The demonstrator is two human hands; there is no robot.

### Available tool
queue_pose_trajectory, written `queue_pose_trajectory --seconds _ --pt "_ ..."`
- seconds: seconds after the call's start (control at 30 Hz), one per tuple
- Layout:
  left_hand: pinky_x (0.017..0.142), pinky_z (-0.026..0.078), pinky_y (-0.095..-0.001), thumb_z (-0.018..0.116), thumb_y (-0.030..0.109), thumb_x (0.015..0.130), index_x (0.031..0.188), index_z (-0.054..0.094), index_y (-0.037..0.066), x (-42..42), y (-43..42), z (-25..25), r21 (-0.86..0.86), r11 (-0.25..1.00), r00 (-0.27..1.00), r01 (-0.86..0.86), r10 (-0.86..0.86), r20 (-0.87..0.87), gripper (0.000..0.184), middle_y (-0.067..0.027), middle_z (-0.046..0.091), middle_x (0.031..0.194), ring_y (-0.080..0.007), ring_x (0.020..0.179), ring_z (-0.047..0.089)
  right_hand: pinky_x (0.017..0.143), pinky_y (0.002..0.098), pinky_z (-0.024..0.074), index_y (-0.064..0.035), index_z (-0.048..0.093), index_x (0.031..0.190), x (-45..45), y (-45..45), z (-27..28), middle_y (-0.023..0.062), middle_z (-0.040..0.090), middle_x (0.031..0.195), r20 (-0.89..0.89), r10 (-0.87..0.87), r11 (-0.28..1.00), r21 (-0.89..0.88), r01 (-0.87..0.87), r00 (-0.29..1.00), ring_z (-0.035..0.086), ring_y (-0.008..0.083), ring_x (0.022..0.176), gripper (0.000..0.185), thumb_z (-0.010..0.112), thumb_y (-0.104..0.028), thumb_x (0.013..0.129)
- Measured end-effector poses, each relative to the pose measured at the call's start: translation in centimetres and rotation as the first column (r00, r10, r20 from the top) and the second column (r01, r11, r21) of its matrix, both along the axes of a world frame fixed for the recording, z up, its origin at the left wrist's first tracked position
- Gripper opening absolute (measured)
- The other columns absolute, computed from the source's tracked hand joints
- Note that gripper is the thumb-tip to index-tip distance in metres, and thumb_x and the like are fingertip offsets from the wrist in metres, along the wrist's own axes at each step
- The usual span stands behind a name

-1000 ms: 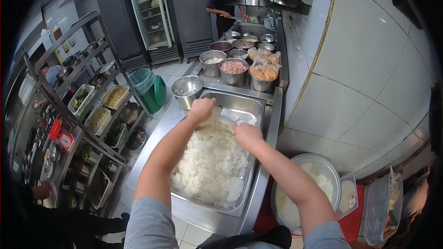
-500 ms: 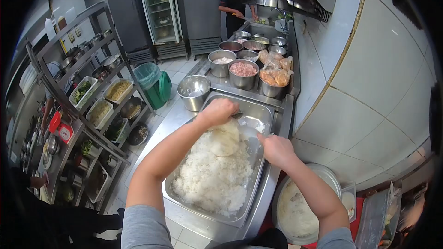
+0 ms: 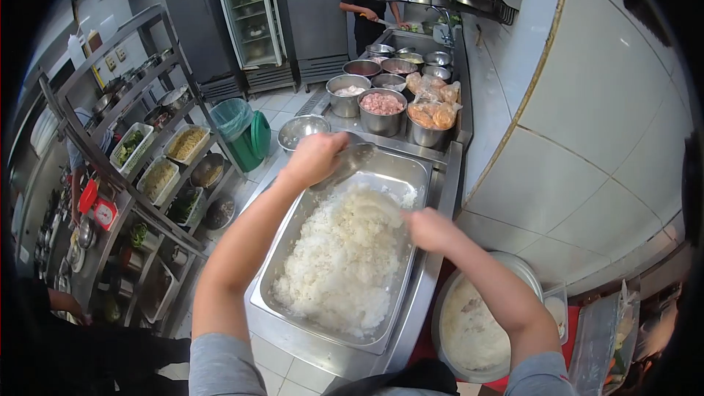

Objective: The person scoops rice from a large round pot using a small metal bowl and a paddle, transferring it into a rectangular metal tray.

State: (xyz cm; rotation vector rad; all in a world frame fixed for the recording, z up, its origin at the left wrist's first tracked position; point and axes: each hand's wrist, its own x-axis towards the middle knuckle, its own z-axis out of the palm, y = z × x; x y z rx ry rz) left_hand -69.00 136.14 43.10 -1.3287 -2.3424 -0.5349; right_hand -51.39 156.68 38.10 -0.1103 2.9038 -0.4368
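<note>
A deep steel tray (image 3: 268, 308) holds a big mound of white rice (image 3: 334, 271). Over its far left corner, my left hand (image 3: 317, 160) grips the edge of a tilted metal bowl (image 3: 356, 160), smeared by motion. My right hand (image 3: 431, 230), at the tray's right edge, is closed around the handle of a pale rice paddle (image 3: 383, 207). The paddle's blade reaches over the top of the rice and is blurred; how deep it sits, I cannot tell.
Beyond the tray stand a steel bowl (image 3: 302, 130), a pot of pink diced meat (image 3: 382, 111) and bagged food (image 3: 433, 106). A large rice container (image 3: 469, 323) sits low right. Shelving (image 3: 139, 176) and a green bin (image 3: 238, 136) are left. A person (image 3: 367, 11) works far back.
My left hand has moved up and left with the bowl, away from the rice. The paddle now lies over the mound, where rice showed under the bowl before.
</note>
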Motion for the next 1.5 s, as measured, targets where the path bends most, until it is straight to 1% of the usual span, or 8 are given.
queue_pose_trajectory --seconds 0.17,0.3,0.5,0.77,0.93,1.03,1.3,1.5 --pt "0.048 0.037 -0.0332 0.057 0.000 0.061 0.075 0.047 0.004 4.3 -5.2 -2.5 0.373 0.899 0.968 -0.228 0.167 0.188 0.018 -0.0093 0.046 0.055 -0.0236 0.049 0.046 0.073 0.0420 0.0485 0.0005 0.063 0.083 -3.5 -2.2 -7.4 0.0241 0.060 0.085 0.082 -0.078 0.996 0.052 0.074 0.994 0.060 0.0365 0.083 0.021 0.046 -0.007 0.074" --pt "0.044 0.028 -0.0233 0.056 -0.003 0.063 0.075 0.049 0.002 7.7 -6.1 -7.0 0.553 0.695 0.879 -0.460 0.270 0.393 0.015 0.0002 0.036 0.050 -0.0071 0.045 0.034 0.073 0.0424 0.0484 0.0014 0.062 0.089 -6.2 -3.9 -13.9 0.0235 0.060 0.089 0.048 -0.081 0.997 0.002 0.081 0.996 0.060 0.0363 0.085 0.023 0.045 -0.006 0.074" --pt "0.044 0.034 -0.0252 0.056 -0.005 0.063 0.076 0.051 0.001 8.7 -7.7 -10.3 0.626 0.551 0.832 -0.552 0.314 0.457 0.015 -0.0042 0.043 0.050 -0.0121 0.043 0.039 0.062 0.0435 0.0489 0.0022 0.051 0.109 0.0 -1.9 0.2 0.0237 0.060 0.082 -0.018 0.015 0.998 0.065 -0.014 1.000 0.061 0.0361 0.075 0.032 0.042 -0.007 0.079" --pt "0.045 0.028 -0.0183 0.055 -0.005 0.065 0.075 0.050 0.000 10.5 -8.5 -8.8 0.717 0.391 0.817 -0.577 0.292 0.497 0.012 0.0036 0.040 0.054 -0.0028 0.048 0.034 0.064 0.0417 0.0505 0.0003 0.058 0.101 -4.3 -5.8 -10.4 0.0159 0.064 0.087 0.058 0.108 0.958 0.260 -0.120 0.992 0.063 0.0320 0.076 0.029 0.044 -0.009 0.078" --pt "0.048 0.028 -0.0169 0.054 -0.005 0.065 0.076 0.049 0.001 12.3 -12.2 -9.5 0.752 0.265 0.797 -0.603 0.244 0.553 0.013 0.0051 0.039 0.060 -0.0023 0.052 0.032 0.075 0.0397 0.0477 -0.0137 0.063 0.097 -5.9 0.2 -2.0 0.0154 0.062 0.092 0.186 0.169 0.967 0.157 -0.199 0.968 0.059 0.0310 0.090 0.029 0.048 -0.007 0.073" --pt "0.050 0.027 -0.0159 0.053 -0.006 0.066 0.077 0.048 0.002 14.8 -13.7 -9.3 0.755 0.192 0.778 -0.628 0.180 0.602 0.014 0.0054 0.036 0.063 -0.0020 0.055 0.032 0.074 0.0414 0.0490 -0.0052 0.064 0.093 -6.0 -1.2 1.1 0.0156 0.061 0.100 0.059 -0.063 0.990 0.131 0.054 0.996 0.059 0.0303 0.091 0.025 0.046 -0.012 0.076" --pt "0.052 0.026 -0.0148 0.050 -0.007 0.067 0.077 0.046 0.003 19.7 -15.6 -10.7 0.742 0.008 0.734 -0.671 0.147 0.663 0.015 0.0052 0.035 0.065 -0.0018 0.057 0.031 0.074 0.0399 0.0488 -0.0022 0.063 0.092 -13.8 -1.9 -11.2 0.0176 0.061 0.098 0.042 0.024 0.984 0.173 -0.031 0.999 0.060 0.0311 0.090 0.026 0.045 -0.009 0.075" --pt "0.055 0.026 -0.0140 0.047 -0.007 0.068 0.079 0.044 0.004 21.2 -18.9 -11.8 0.731 -0.042 0.725 -0.681 0.101 0.682 0.016 0.0049 0.034 0.066 -0.0021 0.058 0.031 0.073 0.0392 0.0488 0.0002 0.063 0.089 -7.8 -2.2 -1.8 0.0188 0.062 0.093 0.192 0.152 0.970 0.157 -0.183 0.969 0.061 0.0313 0.086 0.023 0.047 -0.006 0.074"
